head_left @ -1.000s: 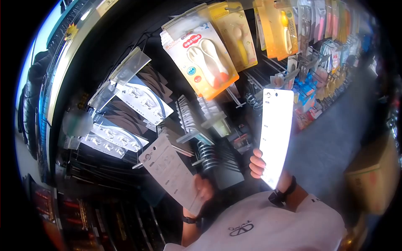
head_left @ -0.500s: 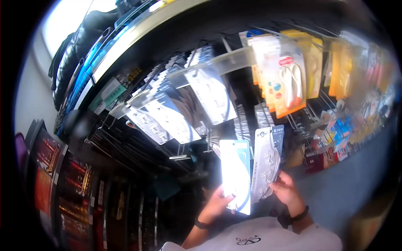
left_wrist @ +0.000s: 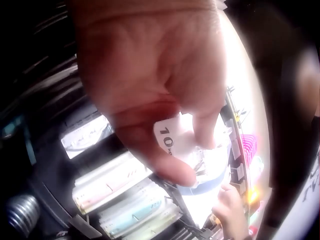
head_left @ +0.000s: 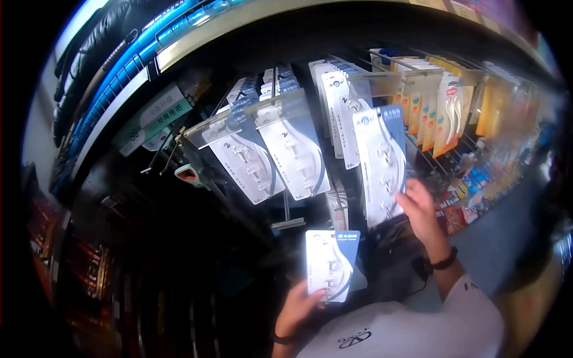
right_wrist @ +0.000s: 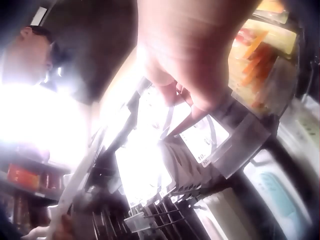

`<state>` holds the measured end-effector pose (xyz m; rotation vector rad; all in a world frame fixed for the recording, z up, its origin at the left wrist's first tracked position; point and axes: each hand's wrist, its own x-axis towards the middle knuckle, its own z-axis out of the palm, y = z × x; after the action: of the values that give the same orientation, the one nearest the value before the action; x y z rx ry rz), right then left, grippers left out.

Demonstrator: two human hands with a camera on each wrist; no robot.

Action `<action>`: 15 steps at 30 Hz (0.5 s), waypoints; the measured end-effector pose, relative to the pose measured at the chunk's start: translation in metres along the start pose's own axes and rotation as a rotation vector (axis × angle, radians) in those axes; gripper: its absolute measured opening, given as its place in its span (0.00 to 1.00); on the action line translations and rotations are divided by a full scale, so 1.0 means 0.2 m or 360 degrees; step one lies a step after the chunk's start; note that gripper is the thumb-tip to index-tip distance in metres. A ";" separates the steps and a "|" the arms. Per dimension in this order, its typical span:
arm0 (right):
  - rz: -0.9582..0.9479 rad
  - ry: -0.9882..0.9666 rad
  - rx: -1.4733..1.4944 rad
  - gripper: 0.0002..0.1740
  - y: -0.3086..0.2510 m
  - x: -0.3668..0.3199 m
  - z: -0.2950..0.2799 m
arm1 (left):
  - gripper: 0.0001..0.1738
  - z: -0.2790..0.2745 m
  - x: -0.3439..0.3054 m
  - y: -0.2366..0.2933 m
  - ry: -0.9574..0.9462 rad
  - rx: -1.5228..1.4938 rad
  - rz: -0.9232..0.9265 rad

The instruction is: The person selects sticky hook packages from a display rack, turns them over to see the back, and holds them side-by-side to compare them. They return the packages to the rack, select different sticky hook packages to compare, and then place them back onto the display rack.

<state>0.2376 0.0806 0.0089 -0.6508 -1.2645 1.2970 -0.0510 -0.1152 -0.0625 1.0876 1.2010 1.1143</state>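
Observation:
My left hand (head_left: 297, 309) pinches the lower edge of a white and blue carded hook pack (head_left: 327, 262), held upright low in front of my body. In the left wrist view, the thumb and fingers of that hand (left_wrist: 155, 75) grip the card's corner marked "10". Higher and to the right, my right hand (head_left: 421, 206) holds a second carded hook pack (head_left: 377, 170) by its lower right edge. This second card overlaps a row of matching packs (head_left: 341, 119) hanging on the rack. Glare whitens much of the cards in the right wrist view.
Two more rows of hook packs (head_left: 245, 158) hang on prongs to the left, behind clear label holders (head_left: 239, 113). Orange and yellow spoon and fork packs (head_left: 447, 113) hang to the right. A pale shelf edge (head_left: 197, 39) curves overhead.
The cards were turned back-side out, then faced front. My right hand has since raised its pack toward the hanging row, while the left hand's pack has dropped lower. The head view has swung rightward.

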 end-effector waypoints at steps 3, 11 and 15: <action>-0.0122 0.0083 -0.0013 0.14 0.00 0.08 0.12 | 0.14 -0.16 -0.06 -0.06 0.0027 -0.0023 0.0030; -0.0328 0.0301 -0.0077 0.14 -0.01 0.16 0.31 | 0.15 -0.49 -0.06 -0.13 -0.0106 -0.0027 -0.0024; -0.0336 0.0347 -0.0141 0.14 -0.02 0.14 0.33 | 0.15 -0.53 0.00 -0.09 -0.0235 0.0055 0.0033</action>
<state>0.1735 0.0866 0.0391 -0.6822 -1.1811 0.9739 -0.1563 -0.1135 -0.0869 1.1898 1.0980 1.0138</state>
